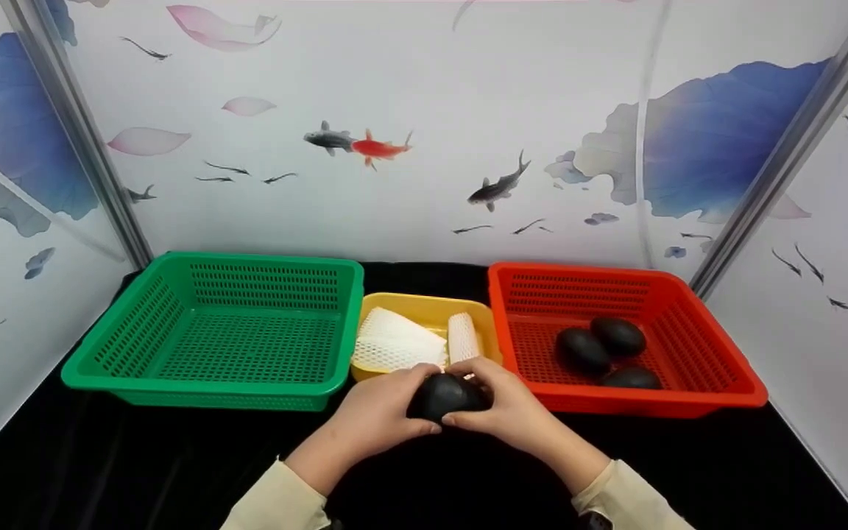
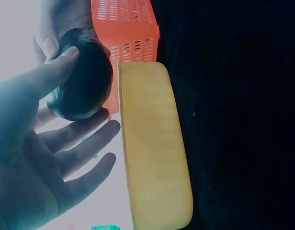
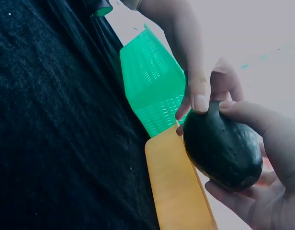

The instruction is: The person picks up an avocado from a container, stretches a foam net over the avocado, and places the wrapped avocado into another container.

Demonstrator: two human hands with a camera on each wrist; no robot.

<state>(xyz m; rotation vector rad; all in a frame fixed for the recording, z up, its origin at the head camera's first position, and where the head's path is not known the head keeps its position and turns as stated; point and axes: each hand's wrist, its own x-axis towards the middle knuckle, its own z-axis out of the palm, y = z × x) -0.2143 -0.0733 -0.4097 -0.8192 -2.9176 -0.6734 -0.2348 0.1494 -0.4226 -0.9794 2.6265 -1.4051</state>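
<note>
A dark, oval avocado (image 1: 447, 398) is held between both hands in front of the yellow bin (image 1: 433, 312). My left hand (image 1: 378, 414) grips its left end, thumb on the near side and fingers behind. From the right, my right hand (image 1: 514, 409) holds the other end, its thumb tip close to the left thumb. In the right wrist view the avocado (image 3: 224, 146) shows dark green, slightly bumpy skin. White foam net sleeves lie in the yellow bin just beyond the hands, a wide one (image 1: 398, 340) at left and a narrow one (image 1: 462, 336) at right.
At left stands a green basket (image 1: 214, 395) with nothing visible in it. The red basket (image 1: 571, 394) at right contains several dark avocados (image 1: 583, 351). Black cloth (image 1: 453, 478) covers the table; printed white panels (image 1: 424, 206) rise behind and at both sides.
</note>
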